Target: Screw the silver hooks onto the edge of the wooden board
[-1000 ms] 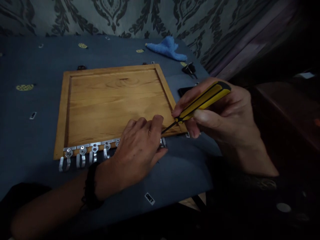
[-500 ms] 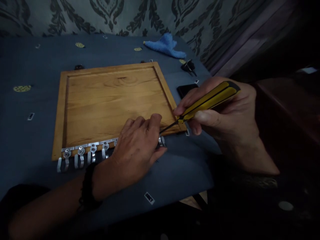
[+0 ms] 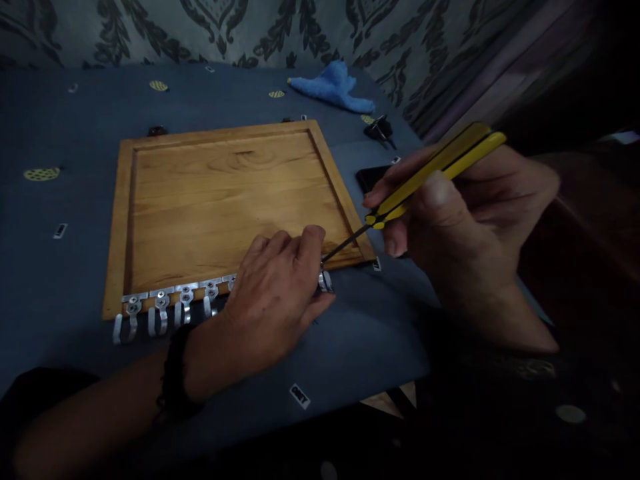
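A shallow wooden frame board (image 3: 235, 193) lies flat with a metal rail of hooks (image 3: 161, 301) along its near edge. My left hand (image 3: 280, 293) is closed over the right part of that rail, fingers bent on the board and thumb below the edge. Its palm hides several hooks; one hook pokes out by the thumb. In my right hand (image 3: 465, 220) is a screwdriver (image 3: 435, 173) with a yellow and black handle, pinched between thumb and fingers. The shaft slants down left, its tip beside my left index finger at the rail. Whether the tip sits in a screw is too small to tell.
A blue cloth (image 3: 333, 87) lies at the back of the blue patterned table cover (image 3: 75, 267). Right of the board are a small black object with prongs (image 3: 380, 130) and a dark flat object (image 3: 373, 177), partly behind my right hand. A patterned wall stands behind.
My right hand has turned and shifted slightly up and right, with the screwdriver handle rolled in its fingers and more of the shaft showing. My left hand has stayed in place.
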Demonstrator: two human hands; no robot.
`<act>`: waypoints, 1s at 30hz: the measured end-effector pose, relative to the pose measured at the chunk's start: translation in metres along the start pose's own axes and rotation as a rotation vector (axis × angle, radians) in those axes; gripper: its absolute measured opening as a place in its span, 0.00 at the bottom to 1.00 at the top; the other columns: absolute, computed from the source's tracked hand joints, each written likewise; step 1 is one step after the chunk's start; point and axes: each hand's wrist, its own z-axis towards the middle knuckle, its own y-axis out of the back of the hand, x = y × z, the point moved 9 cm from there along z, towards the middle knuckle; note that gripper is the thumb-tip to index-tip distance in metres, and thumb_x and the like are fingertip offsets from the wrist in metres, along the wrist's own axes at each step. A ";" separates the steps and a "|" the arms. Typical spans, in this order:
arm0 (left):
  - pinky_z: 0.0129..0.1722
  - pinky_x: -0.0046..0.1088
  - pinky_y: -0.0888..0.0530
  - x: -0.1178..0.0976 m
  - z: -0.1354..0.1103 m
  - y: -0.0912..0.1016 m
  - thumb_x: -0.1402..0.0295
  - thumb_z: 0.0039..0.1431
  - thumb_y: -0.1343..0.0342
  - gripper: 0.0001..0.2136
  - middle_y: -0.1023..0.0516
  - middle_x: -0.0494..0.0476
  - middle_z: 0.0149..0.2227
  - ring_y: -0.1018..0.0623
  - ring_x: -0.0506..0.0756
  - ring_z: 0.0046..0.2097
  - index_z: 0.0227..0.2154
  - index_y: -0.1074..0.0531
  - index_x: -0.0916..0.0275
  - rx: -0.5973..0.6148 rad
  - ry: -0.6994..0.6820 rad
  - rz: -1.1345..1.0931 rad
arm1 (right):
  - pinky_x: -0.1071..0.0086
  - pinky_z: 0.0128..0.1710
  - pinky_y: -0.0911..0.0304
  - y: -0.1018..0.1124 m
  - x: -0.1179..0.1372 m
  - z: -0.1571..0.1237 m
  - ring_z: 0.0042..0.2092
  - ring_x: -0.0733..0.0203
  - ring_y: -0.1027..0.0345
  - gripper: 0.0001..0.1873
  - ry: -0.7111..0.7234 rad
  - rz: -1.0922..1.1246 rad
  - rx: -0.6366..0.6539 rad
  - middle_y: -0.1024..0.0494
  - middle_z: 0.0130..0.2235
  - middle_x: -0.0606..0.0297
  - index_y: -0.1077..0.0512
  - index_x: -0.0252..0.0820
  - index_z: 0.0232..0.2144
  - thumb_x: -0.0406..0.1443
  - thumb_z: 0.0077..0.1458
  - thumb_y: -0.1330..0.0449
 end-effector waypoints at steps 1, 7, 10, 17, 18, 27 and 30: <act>0.44 0.40 0.31 0.000 0.000 0.000 0.67 0.56 0.36 0.24 0.23 0.57 0.42 0.26 0.61 0.44 0.51 0.41 0.65 0.002 -0.002 0.000 | 0.69 0.11 0.41 -0.001 -0.001 0.000 0.15 0.68 0.35 0.05 -0.005 0.006 0.011 0.19 0.31 0.66 0.19 0.48 0.36 0.36 0.58 0.36; 0.44 0.40 0.31 0.000 0.000 0.000 0.66 0.56 0.36 0.24 0.23 0.57 0.41 0.26 0.62 0.44 0.51 0.40 0.65 -0.005 -0.001 0.014 | 0.71 0.12 0.40 -0.003 -0.004 -0.003 0.20 0.67 0.31 0.05 -0.040 0.026 0.046 0.19 0.32 0.67 0.20 0.47 0.37 0.38 0.58 0.36; 0.44 0.40 0.31 0.000 0.000 0.001 0.66 0.55 0.35 0.25 0.23 0.57 0.41 0.26 0.62 0.44 0.51 0.41 0.65 -0.019 -0.002 0.020 | 0.72 0.13 0.39 -0.004 -0.005 -0.004 0.21 0.67 0.29 0.05 -0.054 0.037 0.060 0.20 0.32 0.67 0.20 0.46 0.37 0.38 0.59 0.36; 0.42 0.39 0.31 -0.002 -0.001 0.000 0.65 0.55 0.35 0.26 0.23 0.56 0.41 0.26 0.61 0.43 0.51 0.42 0.65 -0.041 -0.029 0.034 | 0.71 0.14 0.38 -0.009 -0.006 -0.005 0.17 0.70 0.34 0.05 -0.099 0.073 0.070 0.20 0.32 0.67 0.21 0.45 0.35 0.38 0.57 0.35; 0.42 0.39 0.31 -0.002 -0.001 0.000 0.65 0.55 0.35 0.26 0.23 0.56 0.41 0.26 0.61 0.43 0.51 0.42 0.65 -0.044 -0.030 0.040 | 0.71 0.14 0.37 -0.009 -0.007 -0.005 0.17 0.70 0.34 0.05 -0.103 0.078 0.064 0.19 0.32 0.67 0.21 0.44 0.35 0.38 0.56 0.34; 0.42 0.39 0.32 -0.001 -0.003 0.001 0.66 0.55 0.34 0.27 0.23 0.56 0.41 0.26 0.61 0.43 0.51 0.42 0.65 -0.028 -0.023 0.040 | 0.70 0.15 0.34 -0.013 -0.011 -0.002 0.19 0.67 0.32 0.10 -0.136 0.137 0.173 0.18 0.35 0.66 0.22 0.47 0.40 0.41 0.55 0.33; 0.41 0.38 0.32 -0.001 -0.002 0.001 0.66 0.54 0.34 0.25 0.23 0.55 0.40 0.26 0.61 0.42 0.50 0.41 0.65 -0.030 -0.023 0.034 | 0.72 0.19 0.31 -0.014 -0.016 -0.003 0.21 0.69 0.30 0.14 -0.185 0.128 0.199 0.18 0.37 0.66 0.22 0.46 0.45 0.39 0.56 0.34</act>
